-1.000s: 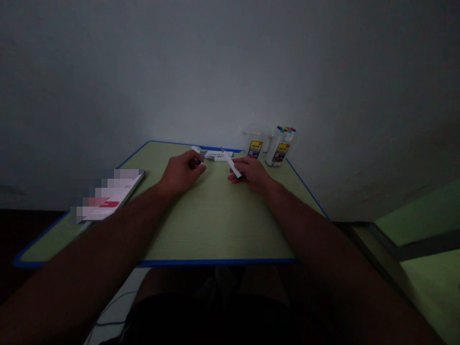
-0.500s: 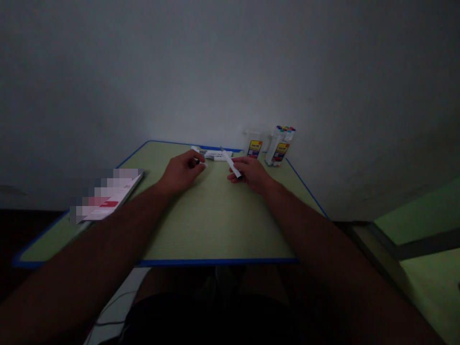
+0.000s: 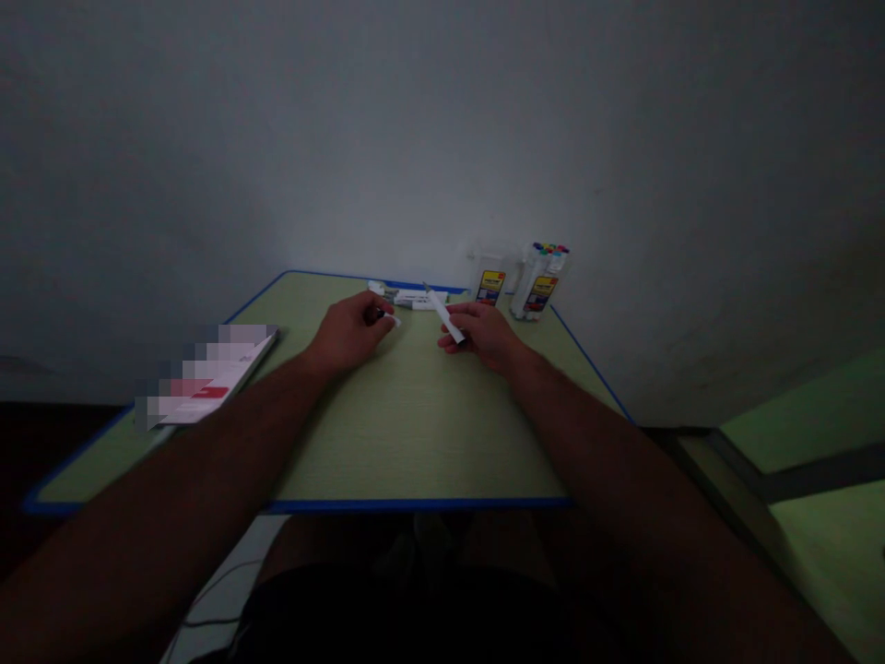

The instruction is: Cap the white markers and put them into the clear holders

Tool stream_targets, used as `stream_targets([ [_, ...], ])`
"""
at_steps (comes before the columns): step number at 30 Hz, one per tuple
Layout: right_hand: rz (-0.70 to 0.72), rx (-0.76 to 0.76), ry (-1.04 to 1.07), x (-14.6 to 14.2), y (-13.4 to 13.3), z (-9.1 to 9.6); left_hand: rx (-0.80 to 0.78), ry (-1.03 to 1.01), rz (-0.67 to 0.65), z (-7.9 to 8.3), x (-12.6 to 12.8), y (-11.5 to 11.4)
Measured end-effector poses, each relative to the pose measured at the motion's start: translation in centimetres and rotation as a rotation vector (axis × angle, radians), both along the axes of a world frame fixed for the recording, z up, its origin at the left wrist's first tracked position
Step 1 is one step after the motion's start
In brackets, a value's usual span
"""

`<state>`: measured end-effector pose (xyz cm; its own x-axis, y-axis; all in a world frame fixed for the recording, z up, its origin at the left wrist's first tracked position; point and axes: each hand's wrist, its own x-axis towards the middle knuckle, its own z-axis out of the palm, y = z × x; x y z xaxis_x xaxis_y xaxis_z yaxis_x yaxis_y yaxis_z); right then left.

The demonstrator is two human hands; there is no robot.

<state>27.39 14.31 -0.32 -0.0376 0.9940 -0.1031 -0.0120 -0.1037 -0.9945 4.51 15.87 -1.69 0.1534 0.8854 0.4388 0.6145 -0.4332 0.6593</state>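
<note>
My right hand (image 3: 484,334) is closed round a white marker pen (image 3: 442,314) that points up and to the left over the green desk (image 3: 415,415). My left hand (image 3: 349,332) rests on the desk, its fingers curled on a small cap (image 3: 387,318) with a dark and a white end. Several more white markers (image 3: 411,298) lie just beyond both hands near the far edge.
Two clear plastic marker boxes stand at the far right corner: one (image 3: 489,277) looks nearly empty, the other (image 3: 540,279) holds several coloured markers. A booklet (image 3: 207,373) lies at the desk's left edge. A wall rises right behind the desk; another green desk (image 3: 816,498) is at the right.
My left hand has shifted slightly, so the white end of the cap now shows past the fingertips. The right hand and its marker have hardly moved.
</note>
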Motion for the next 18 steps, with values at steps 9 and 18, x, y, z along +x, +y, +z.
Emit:
stream_targets([
  [9,0.025,0.017,-0.006,0.17,0.08,-0.19,-0.004,-0.019,-0.012,-0.34,-0.10,0.25],
  [18,0.032,0.030,-0.060,0.59,0.24,-0.21,-0.135,-0.260,-0.050,-0.33,-0.12,0.62],
])
